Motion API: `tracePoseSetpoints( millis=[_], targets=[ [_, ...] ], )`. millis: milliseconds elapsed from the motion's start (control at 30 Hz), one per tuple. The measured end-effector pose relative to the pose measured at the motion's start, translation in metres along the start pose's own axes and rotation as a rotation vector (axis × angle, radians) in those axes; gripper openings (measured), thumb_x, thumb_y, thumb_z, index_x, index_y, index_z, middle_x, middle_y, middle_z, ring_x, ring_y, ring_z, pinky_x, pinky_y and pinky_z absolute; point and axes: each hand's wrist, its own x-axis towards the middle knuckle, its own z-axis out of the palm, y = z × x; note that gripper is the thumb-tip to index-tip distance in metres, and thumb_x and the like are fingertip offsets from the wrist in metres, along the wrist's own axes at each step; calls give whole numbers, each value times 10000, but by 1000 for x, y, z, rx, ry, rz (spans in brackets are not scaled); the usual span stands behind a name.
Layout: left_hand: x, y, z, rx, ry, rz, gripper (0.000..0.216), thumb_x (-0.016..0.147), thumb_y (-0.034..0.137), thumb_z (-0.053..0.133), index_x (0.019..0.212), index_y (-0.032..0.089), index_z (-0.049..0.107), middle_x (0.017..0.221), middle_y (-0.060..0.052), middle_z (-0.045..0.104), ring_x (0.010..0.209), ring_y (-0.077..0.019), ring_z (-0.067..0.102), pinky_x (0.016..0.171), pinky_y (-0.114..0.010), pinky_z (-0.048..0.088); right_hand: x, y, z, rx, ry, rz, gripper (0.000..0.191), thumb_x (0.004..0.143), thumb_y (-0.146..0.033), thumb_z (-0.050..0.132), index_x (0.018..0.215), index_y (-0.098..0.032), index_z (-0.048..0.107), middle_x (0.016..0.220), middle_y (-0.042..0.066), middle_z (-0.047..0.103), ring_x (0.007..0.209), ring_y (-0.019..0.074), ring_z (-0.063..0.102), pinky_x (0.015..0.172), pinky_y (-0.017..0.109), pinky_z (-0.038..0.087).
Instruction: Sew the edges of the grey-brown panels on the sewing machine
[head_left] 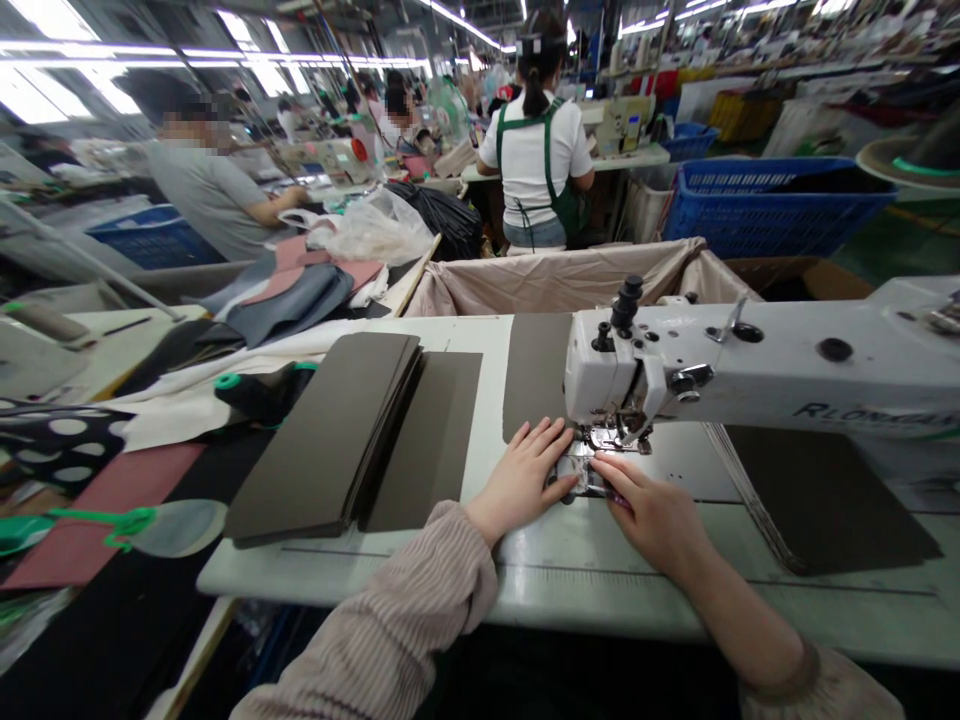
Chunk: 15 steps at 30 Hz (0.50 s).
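A white sewing machine (pixel 720 360) stands on the pale green table, its needle area (pixel 611 435) just beyond my fingertips. My left hand (pixel 529 475) lies flat with fingers apart beside the presser foot, its fingertips at the near edge of a dark grey-brown panel (pixel 536 375). Close to the needle plate, my right hand (pixel 652 510) has its index finger stretched towards the needle and its other fingers curled. A small purplish bit shows under those fingers, too hidden to name.
A stack of dark panels (pixel 330 430) leans over more flat panels (pixel 431 440) on the left. Another pile (pixel 832 500) lies under the machine arm. Beyond the table are a fabric-lined bin (pixel 555 285), a blue crate (pixel 765 210) and people at other machines. Thread cones (pixel 255 395) and cloth scraps lie left.
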Motion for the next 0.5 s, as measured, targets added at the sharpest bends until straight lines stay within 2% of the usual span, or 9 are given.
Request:
tracePoseSetpoints(
  millis=[267, 500],
  targets=[
    [1, 0, -2, -33, -16, 8, 602, 961, 471, 506, 1498, 263, 327, 1571, -27, 321, 1478, -245, 216, 1208, -474, 150, 0, 1, 3, 17, 47, -20, 508, 897, -176, 489, 1391, -292, 502, 1439, 14, 519, 1070, 220, 651, 790, 334, 571],
    [2, 2, -3, -40, -2, 8, 592, 947, 451, 530, 1480, 259, 358, 1562, -30, 340, 1472, -233, 235, 1207, -463, 150, 0, 0, 2, 12, 36, -12, 506, 900, -184, 498, 1393, -299, 495, 1451, -2, 506, 1075, 221, 648, 796, 342, 569]
  ],
)
